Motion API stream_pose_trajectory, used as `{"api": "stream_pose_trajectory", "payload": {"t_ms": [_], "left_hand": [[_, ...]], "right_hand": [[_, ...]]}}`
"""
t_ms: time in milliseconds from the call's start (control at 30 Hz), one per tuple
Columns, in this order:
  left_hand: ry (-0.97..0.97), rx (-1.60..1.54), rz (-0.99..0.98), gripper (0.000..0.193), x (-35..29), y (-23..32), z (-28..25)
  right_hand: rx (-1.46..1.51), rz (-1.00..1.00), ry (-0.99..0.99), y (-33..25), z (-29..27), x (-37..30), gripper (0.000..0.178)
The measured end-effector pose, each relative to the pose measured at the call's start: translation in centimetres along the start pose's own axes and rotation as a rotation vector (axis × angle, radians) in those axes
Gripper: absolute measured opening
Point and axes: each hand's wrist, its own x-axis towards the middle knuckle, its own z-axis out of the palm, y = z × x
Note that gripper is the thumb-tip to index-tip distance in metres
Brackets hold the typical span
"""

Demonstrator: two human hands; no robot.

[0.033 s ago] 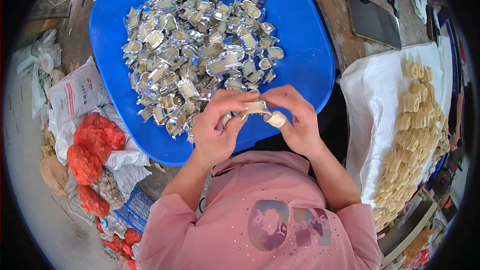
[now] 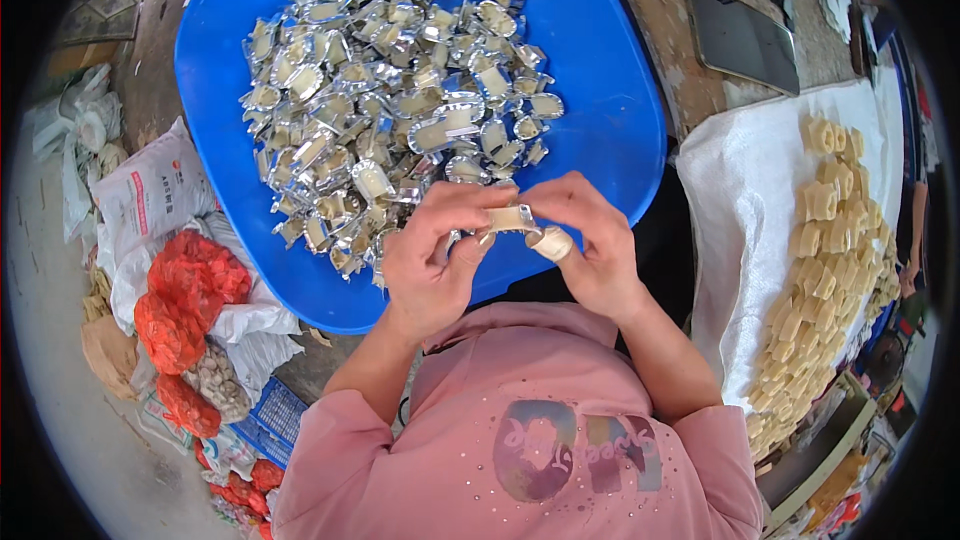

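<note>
Over the near edge of the blue tub point(image 2: 610, 140), my left hand point(image 2: 435, 250) is closed, its thumb and fingers pinching a small beige plastic piece with a shiny silver edge point(image 2: 508, 219). My right hand point(image 2: 590, 240) grips the same piece at its right end with index finger and thumb. A pale beige wrap or cover point(image 2: 551, 243) sits at the right thumb's tip; which it is, I cannot tell. Just beyond my hands lies a heap of similar silver-and-beige pieces point(image 2: 375, 90) in the tub. My fingers hide part of the held piece.
At right, a white woven sheet point(image 2: 725, 210) carries many plain beige pieces point(image 2: 815, 270). A dark phone point(image 2: 743, 37) lies on the worn wooden surface beyond. To the left are a white printed sack point(image 2: 155, 185), red plastic bags point(image 2: 195, 285) and a blue crate point(image 2: 270, 418).
The view has shifted very slightly. Both hands keep their grip on the piece, which seems tilted a little differently.
</note>
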Motion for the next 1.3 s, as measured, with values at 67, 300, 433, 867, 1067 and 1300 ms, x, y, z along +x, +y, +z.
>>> {"api": "stream_pose_trajectory", "payload": {"t_ms": [67, 300, 433, 867, 1067, 1300], "left_hand": [[-0.015, 0.036, 0.096, 0.01, 0.1, 0.4, 0.5], [0.007, 0.179, 0.127, 0.007, -0.6, 1.0, 2.0], [-0.007, 0.131, 0.054, 0.01, -0.9, 0.6, 2.7], [0.124, -0.188, -0.148, 0.007, -1.3, -1.2, 3.6], [0.011, -0.201, -0.369, 0.024, -0.7, -1.6, 2.1], [0.004, 1.1, 0.061, 0.049, 2.5, -2.8, -5.8]], "right_hand": [[-0.02, -0.049, 0.022, -0.7, -0.2, -0.2, 0.034], [0.032, -0.114, 0.114, -1.5, 0.1, -1.3, 0.042], [0.077, -0.055, 0.105, -1.2, -0.3, -1.8, 0.039], [-0.014, -0.015, 0.128, -0.9, 0.5, -1.0, 0.025], [0.082, 0.111, 0.129, 0.8, 0.7, -1.0, 0.025], [-0.183, 0.313, 0.146, 2.7, -1.6, -0.7, 0.026]]}}
